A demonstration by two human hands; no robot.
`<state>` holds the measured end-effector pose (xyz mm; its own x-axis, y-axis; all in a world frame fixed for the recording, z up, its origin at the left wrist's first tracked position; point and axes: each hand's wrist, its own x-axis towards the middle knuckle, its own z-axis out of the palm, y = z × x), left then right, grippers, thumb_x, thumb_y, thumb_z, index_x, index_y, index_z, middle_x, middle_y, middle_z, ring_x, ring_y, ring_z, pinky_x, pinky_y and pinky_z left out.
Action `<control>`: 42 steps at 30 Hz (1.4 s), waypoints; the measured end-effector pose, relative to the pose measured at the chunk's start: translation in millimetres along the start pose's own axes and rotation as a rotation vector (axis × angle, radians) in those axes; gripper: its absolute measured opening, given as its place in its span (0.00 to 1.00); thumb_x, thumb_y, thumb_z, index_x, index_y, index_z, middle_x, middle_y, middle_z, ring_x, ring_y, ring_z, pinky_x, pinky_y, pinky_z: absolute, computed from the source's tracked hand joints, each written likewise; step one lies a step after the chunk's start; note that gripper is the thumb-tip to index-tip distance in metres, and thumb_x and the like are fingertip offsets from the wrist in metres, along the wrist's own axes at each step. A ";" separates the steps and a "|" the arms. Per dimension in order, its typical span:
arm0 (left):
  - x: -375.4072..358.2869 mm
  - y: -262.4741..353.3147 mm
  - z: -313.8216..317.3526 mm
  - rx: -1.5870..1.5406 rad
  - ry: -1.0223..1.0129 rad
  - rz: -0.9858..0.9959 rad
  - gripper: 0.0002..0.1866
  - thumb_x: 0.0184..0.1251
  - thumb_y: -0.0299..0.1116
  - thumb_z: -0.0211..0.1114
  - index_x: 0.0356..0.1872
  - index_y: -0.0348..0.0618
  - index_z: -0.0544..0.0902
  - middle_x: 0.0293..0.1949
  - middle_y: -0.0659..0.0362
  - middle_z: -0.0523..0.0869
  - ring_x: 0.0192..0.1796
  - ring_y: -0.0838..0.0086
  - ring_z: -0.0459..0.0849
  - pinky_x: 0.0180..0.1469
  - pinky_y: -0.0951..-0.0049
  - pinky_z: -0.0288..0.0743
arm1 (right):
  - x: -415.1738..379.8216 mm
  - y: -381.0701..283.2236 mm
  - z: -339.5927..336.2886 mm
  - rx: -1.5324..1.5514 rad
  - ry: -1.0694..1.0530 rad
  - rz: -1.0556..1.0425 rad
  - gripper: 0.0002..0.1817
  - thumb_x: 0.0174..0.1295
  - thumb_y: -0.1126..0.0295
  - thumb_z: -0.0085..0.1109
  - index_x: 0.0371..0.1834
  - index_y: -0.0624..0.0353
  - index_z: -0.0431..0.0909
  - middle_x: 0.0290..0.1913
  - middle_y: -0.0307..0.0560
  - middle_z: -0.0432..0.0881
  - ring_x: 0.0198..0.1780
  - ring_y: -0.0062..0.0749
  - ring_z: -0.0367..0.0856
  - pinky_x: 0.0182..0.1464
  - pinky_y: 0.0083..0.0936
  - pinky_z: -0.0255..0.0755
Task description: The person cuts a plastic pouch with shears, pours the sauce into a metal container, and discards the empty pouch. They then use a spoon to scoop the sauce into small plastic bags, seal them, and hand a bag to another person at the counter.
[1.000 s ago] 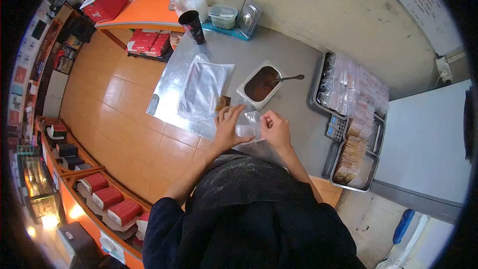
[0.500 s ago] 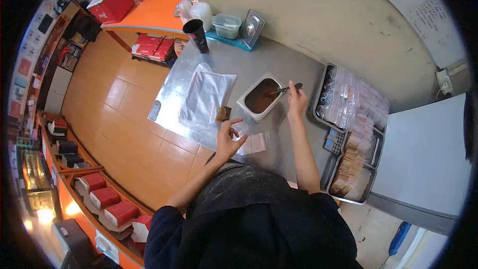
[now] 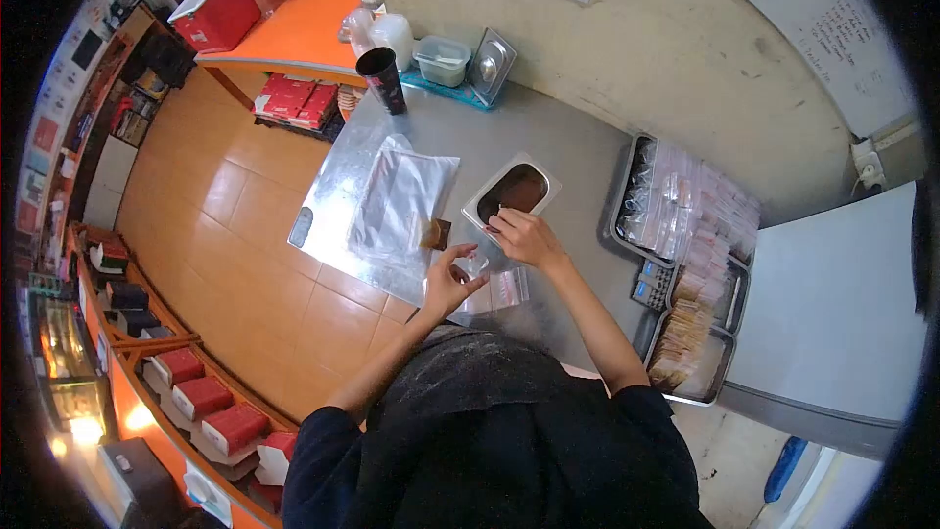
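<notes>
A steel container (image 3: 524,187) of brown contents stands on the metal table (image 3: 578,137). Over its near edge, my right hand (image 3: 529,237) has its fingers pressed together; the spoon seen before is mostly hidden by them. My left hand (image 3: 450,281) curls around a small clear plastic bag (image 3: 476,263), thumb and forefinger at its sides. Flat small bags (image 3: 506,288) lie beneath and beside the hands. A small packet with brown contents (image 3: 436,233) rests at the edge of a large clear plastic bag (image 3: 406,198), left of the container.
Trays of filled bags (image 3: 681,201) stand at the right, beside a grey calculator-like device (image 3: 651,284). A dark cup (image 3: 382,78), a lidded plastic tub (image 3: 442,61) and a leaning steel lid (image 3: 492,65) are at the back. Red boxes (image 3: 235,428) line the lower-left shelf.
My right hand has moved left and toward me, from the container's right side to its near edge. My left hand has shifted slightly, staying around the small bag.
</notes>
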<state>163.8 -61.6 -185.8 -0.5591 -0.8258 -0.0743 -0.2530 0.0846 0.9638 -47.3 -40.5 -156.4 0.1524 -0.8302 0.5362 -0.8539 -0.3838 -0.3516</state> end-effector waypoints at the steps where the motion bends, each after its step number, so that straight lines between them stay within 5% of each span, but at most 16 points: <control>1: 0.3 1.5 -0.2 -0.001 -0.008 -0.006 0.29 0.47 0.26 0.78 0.54 0.41 0.80 0.49 0.57 0.84 0.26 0.80 0.79 0.30 0.79 0.76 | -0.1 1.4 -1.7 -0.028 -0.029 -0.018 0.07 0.55 0.72 0.64 0.35 0.60 0.78 0.33 0.44 0.79 0.37 0.40 0.83 0.37 0.32 0.80; 10: 0.2 -17.6 -1.9 -0.148 -0.092 -0.040 0.28 0.49 0.22 0.77 0.54 0.39 0.78 0.53 0.57 0.81 0.33 0.80 0.83 0.37 0.79 0.79 | -7.9 5.6 -3.9 -0.036 -0.024 0.167 0.04 0.59 0.73 0.61 0.32 0.61 0.78 0.31 0.47 0.78 0.34 0.43 0.82 0.34 0.36 0.77; 16: 4.6 -14.2 -4.6 -0.315 -0.094 -0.098 0.27 0.50 0.23 0.77 0.52 0.35 0.76 0.53 0.56 0.80 0.33 0.81 0.83 0.38 0.79 0.79 | -14.9 -7.5 1.5 0.187 0.299 0.426 0.13 0.68 0.66 0.57 0.35 0.66 0.83 0.34 0.54 0.85 0.31 0.44 0.85 0.33 0.33 0.77; 19: 7.5 -15.7 -5.7 -0.349 -0.062 -0.092 0.27 0.51 0.23 0.77 0.52 0.34 0.76 0.53 0.55 0.79 0.33 0.80 0.83 0.38 0.79 0.79 | -26.6 -9.1 10.1 0.383 0.335 0.752 0.19 0.73 0.60 0.53 0.34 0.66 0.84 0.28 0.53 0.85 0.27 0.33 0.84 0.29 0.26 0.74; 22: 10.0 -11.8 -9.5 -0.303 -0.056 -0.085 0.27 0.50 0.23 0.77 0.53 0.34 0.76 0.55 0.54 0.78 0.33 0.79 0.83 0.38 0.79 0.80 | -32.2 -5.7 20.2 0.567 0.483 0.842 0.21 0.75 0.57 0.50 0.38 0.65 0.84 0.26 0.42 0.83 0.25 0.17 0.79 0.26 0.17 0.69; 29: 18.8 -17.4 -15.3 -0.154 0.019 0.009 0.30 0.50 0.24 0.77 0.56 0.33 0.76 0.54 0.52 0.80 0.32 0.79 0.84 0.35 0.80 0.80 | -53.8 13.3 24.1 0.893 0.937 1.154 0.24 0.75 0.53 0.49 0.37 0.66 0.82 0.25 0.39 0.80 0.24 0.17 0.75 0.27 0.15 0.65; 39: 38.1 -3.7 -33.0 -0.041 0.104 0.079 0.30 0.49 0.25 0.78 0.56 0.36 0.77 0.49 0.55 0.85 0.30 0.81 0.83 0.33 0.80 0.78 | -76.6 38.6 26.5 1.329 1.333 1.325 0.21 0.74 0.54 0.51 0.41 0.63 0.82 0.29 0.39 0.82 0.28 0.16 0.74 0.27 0.13 0.65; 42: 44.6 2.9 -35.6 -0.030 0.133 0.111 0.29 0.49 0.25 0.78 0.54 0.36 0.77 0.49 0.56 0.85 0.29 0.81 0.82 0.33 0.79 0.78 | -85.4 40.5 25.1 1.375 1.259 1.277 0.20 0.74 0.55 0.51 0.42 0.63 0.82 0.28 0.38 0.81 0.28 0.16 0.73 0.27 0.12 0.65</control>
<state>166.2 -118.0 -177.2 -0.4725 -0.8789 0.0654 -0.1705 0.1640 0.9716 -82.4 4.7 -235.7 -0.7844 -0.4089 -0.4663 0.6177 -0.4470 -0.6471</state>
